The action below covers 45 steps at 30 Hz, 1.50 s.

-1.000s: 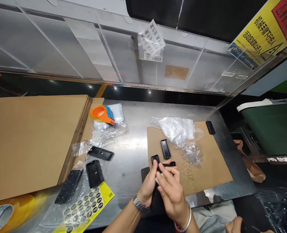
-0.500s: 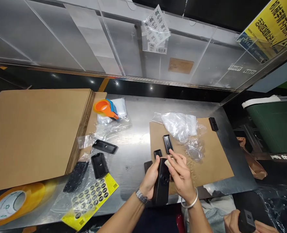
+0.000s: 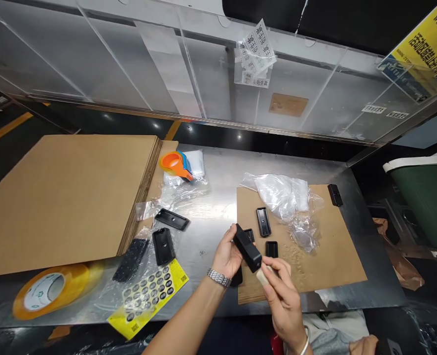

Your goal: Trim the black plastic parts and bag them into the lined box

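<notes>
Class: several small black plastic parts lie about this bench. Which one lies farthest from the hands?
The small black part at the far right corner of the cardboard sheet, beyond the clear bags; the others lie nearer.

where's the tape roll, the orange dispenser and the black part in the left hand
tape roll (image 3: 57, 291), head view, yellow outer band
orange dispenser (image 3: 174, 162), head view, orange body
black part (image 3: 247, 248), head view, upper face

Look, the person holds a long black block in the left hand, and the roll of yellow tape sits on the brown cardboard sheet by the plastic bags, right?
Not quite. The left hand does hold the black block, but the roll of yellow tape lies on the metal table at the near left corner, far from the cardboard sheet with the plastic bags. The head view shows it.
</notes>
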{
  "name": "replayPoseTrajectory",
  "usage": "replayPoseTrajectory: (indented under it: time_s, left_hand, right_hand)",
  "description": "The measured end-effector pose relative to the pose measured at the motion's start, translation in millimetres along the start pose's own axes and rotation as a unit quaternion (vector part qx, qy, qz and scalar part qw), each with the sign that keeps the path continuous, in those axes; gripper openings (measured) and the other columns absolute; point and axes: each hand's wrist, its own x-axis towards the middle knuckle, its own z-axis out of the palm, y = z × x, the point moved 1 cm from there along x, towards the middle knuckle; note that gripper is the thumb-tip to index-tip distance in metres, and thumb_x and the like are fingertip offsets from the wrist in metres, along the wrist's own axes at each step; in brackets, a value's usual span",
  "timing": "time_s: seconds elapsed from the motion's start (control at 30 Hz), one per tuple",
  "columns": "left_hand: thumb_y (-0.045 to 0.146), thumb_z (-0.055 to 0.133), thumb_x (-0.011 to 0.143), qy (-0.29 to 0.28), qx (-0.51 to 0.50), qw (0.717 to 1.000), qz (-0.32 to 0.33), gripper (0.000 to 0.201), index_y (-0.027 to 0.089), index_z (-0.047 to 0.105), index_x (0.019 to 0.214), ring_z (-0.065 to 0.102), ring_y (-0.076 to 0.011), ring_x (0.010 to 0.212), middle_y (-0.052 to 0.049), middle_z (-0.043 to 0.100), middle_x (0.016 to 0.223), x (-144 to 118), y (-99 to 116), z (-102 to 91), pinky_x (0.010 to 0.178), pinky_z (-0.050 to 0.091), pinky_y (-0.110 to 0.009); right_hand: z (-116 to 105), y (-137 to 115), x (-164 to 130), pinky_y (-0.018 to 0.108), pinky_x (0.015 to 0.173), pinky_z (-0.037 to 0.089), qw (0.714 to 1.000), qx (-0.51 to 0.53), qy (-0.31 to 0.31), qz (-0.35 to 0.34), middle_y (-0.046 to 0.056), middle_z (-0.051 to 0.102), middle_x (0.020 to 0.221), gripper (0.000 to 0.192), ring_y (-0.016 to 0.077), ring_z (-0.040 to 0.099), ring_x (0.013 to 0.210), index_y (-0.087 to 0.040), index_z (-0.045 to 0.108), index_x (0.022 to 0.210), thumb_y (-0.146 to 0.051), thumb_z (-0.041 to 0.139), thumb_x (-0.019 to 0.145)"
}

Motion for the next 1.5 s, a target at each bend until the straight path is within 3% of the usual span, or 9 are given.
replayPoseTrajectory:
  time_s: [0.13, 0.27, 0.47, 0.67, 0.97, 1.17, 1.27, 1.4, 1.5]
  left_hand:
    - [0.033, 0.065, 0.066, -0.031, 0.105, 0.984, 0.137, 0.026, 0.017, 0.053, 0.083, 0.057, -0.0103, 0.061, 0.001, 0.059, 0.075, -5, -10, -1.1, 0.058, 0.047, -0.023]
    - [0.043, 0.059, 0.070, -0.054, 0.198, 0.971, 0.122, 0.032, 0.017, 0.057, 0.089, 0.056, -0.0107, 0.066, 0.000, 0.060, 0.077, -18, -22, -5.0, 0.062, 0.045, -0.022]
    - [0.030, 0.064, 0.069, -0.119, 0.185, 0.972, 0.079, 0.022, 0.016, 0.060, 0.086, 0.057, -0.0135, 0.082, -0.003, 0.063, 0.086, -32, -34, -10.2, 0.079, 0.042, -0.023]
    - [0.024, 0.060, 0.073, 0.015, 0.060, 0.998, -0.005, 0.010, 0.015, 0.055, 0.076, 0.056, -0.0103, 0.056, 0.000, 0.060, 0.065, -2, -22, -18.9, 0.057, 0.047, -0.022]
    - [0.030, 0.048, 0.080, 0.051, 0.048, 0.991, -0.113, 0.026, 0.014, 0.046, 0.060, 0.048, -0.0108, 0.041, 0.001, 0.047, 0.048, 18, -22, -15.0, 0.045, 0.045, -0.027]
    - [0.022, 0.054, 0.073, 0.052, 0.167, 0.984, 0.022, 0.011, 0.017, 0.046, 0.079, 0.055, -0.0102, 0.056, 0.000, 0.054, 0.068, 34, -12, -19.1, 0.057, 0.048, -0.026]
    - [0.018, 0.061, 0.065, 0.094, 0.280, 0.948, 0.119, 0.041, 0.022, 0.038, 0.100, 0.056, -0.0108, 0.070, 0.000, 0.053, 0.087, 63, -9, -23.4, 0.069, 0.047, -0.028]
    - [0.020, 0.065, 0.060, 0.146, 0.440, 0.862, 0.206, 0.055, 0.019, 0.036, 0.106, 0.050, -0.0182, 0.096, -0.008, 0.043, 0.108, 120, 3, -19.4, 0.086, 0.039, -0.035]
    - [0.023, 0.063, 0.062, 0.155, 0.532, 0.796, 0.244, 0.056, 0.015, 0.037, 0.111, 0.043, -0.0241, 0.107, -0.013, 0.037, 0.115, 159, 12, -7.7, 0.092, 0.033, -0.037]
  right_hand:
    - [1, -9, 4, 0.045, 0.088, 0.037, 1.000, -0.004, -0.002, -0.021, 0.008, 0.045, 0.117, 0.042, 0.0219, 0.038, 0.109, -0.027, 0.046, 0.122, -0.012, 0.042, 0.083]
    - [5, -12, 16, 0.044, 0.087, 0.037, 0.995, -0.026, -0.075, -0.065, 0.008, 0.044, 0.118, 0.043, 0.0220, 0.037, 0.108, -0.028, 0.048, 0.121, -0.011, 0.044, 0.081]
    - [1, 6, 50, 0.041, 0.089, 0.037, 0.999, -0.001, -0.045, -0.020, 0.006, 0.046, 0.112, 0.034, 0.0193, 0.039, 0.107, -0.029, 0.053, 0.115, -0.018, 0.044, 0.084]
    - [5, -8, 22, 0.041, 0.090, 0.037, 0.992, 0.010, -0.122, -0.022, 0.006, 0.043, 0.116, 0.038, 0.0198, 0.037, 0.108, -0.030, 0.050, 0.118, -0.016, 0.045, 0.083]
    - [45, 9, -19, 0.042, 0.082, 0.042, 0.960, -0.227, 0.081, -0.145, 0.013, 0.046, 0.112, 0.051, 0.0253, 0.036, 0.106, -0.021, 0.047, 0.123, -0.005, 0.052, 0.074]
    - [40, 63, -34, 0.043, 0.089, 0.037, 0.971, -0.074, 0.182, 0.138, 0.011, 0.053, 0.111, 0.035, 0.0222, 0.044, 0.106, -0.020, 0.052, 0.117, -0.022, 0.046, 0.083]
    - [29, 99, -36, 0.038, 0.095, 0.034, 0.902, 0.106, 0.272, 0.319, 0.011, 0.053, 0.116, 0.040, 0.0206, 0.045, 0.111, -0.015, 0.055, 0.113, -0.037, 0.049, 0.080]
    - [5, 140, -30, 0.030, 0.087, 0.043, 0.769, 0.329, 0.367, 0.406, 0.008, 0.058, 0.113, 0.048, 0.0177, 0.052, 0.105, -0.016, 0.055, 0.108, -0.046, 0.058, 0.070]
    - [-18, 166, -14, 0.027, 0.066, 0.050, 0.754, 0.335, 0.372, 0.424, 0.007, 0.065, 0.095, 0.052, 0.0170, 0.062, 0.083, -0.015, 0.057, 0.102, -0.050, 0.062, 0.063]
